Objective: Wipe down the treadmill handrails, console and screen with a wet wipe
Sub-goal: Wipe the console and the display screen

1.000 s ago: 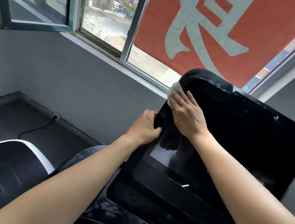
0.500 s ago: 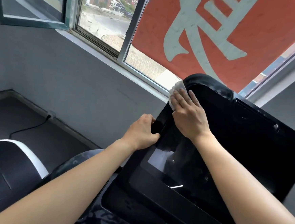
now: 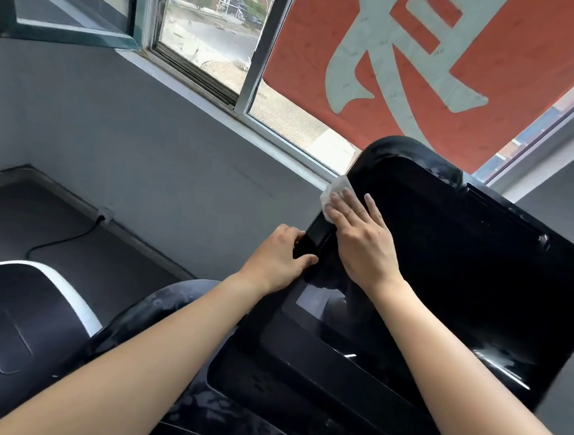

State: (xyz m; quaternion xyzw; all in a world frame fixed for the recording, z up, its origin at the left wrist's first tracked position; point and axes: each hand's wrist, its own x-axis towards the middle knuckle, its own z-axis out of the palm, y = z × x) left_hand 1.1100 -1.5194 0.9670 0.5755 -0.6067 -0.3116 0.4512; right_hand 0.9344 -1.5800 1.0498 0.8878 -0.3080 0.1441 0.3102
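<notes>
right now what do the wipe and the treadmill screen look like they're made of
Wet wipe: likely thin white nonwoven cloth, matte and soft; it bunches in folds under the right hand. Screen: black glass or hard plastic, which is unclear; high gloss, with bright mirror-like reflections.

White wet wipe (image 3: pixel 336 191) on glossy black console (image 3: pixel 463 272). Red banner (image 3: pixel 428 63) with a pale grey character. Grey wall (image 3: pixel 130 143), black cable (image 3: pixel 60 240).

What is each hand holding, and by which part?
The left hand grips the screen panel by its left edge. The right hand grips nothing: its flat fingers press the wet wipe against the panel's upper-left edge.
</notes>
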